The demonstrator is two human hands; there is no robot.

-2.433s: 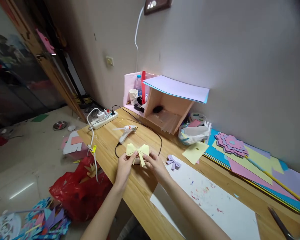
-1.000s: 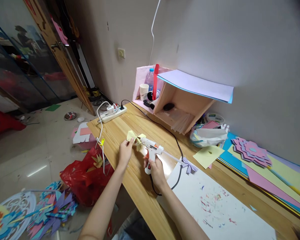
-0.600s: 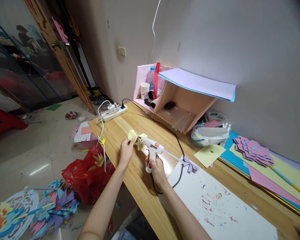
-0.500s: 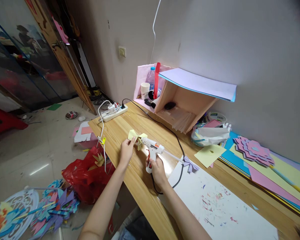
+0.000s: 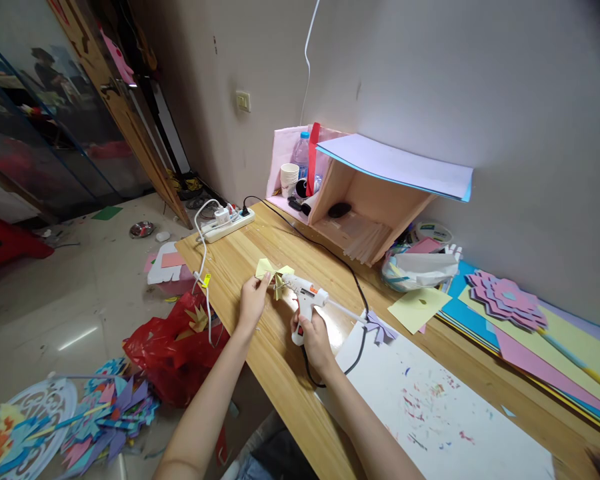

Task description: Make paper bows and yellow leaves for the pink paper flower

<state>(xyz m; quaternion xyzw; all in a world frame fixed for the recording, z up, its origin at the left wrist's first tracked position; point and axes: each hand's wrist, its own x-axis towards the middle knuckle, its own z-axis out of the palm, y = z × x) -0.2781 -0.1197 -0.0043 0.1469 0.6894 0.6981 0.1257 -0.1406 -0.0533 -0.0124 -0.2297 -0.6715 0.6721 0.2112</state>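
Note:
My left hand (image 5: 253, 299) pinches a folded pale yellow paper piece (image 5: 266, 268), shaped like a bow or flower, above the wooden table (image 5: 280, 230). Wrapped round the handle of a white hot glue gun (image 5: 306, 299) is my right hand (image 5: 316, 339). The gun's nozzle points left and meets the yellow paper; whether it touches is hard to make out. A clear glue stick (image 5: 347, 312) juts from the gun's back end. Just right of it, a folded purple paper piece (image 5: 381, 329) lies on a paint-marked white board (image 5: 460, 427).
A black cord (image 5: 353, 270) runs from the gun to a power strip (image 5: 230, 225). Behind stands an open box (image 5: 380, 180) with glue sticks. Coloured paper sheets (image 5: 535, 360) and a layered pink-purple paper flower (image 5: 505, 298) lie right. A red plastic bag (image 5: 165, 353) hangs beside the table's left edge.
The view has shifted very slightly. Both hands, the glue gun and the yellow paper keep the same places relative to each other.

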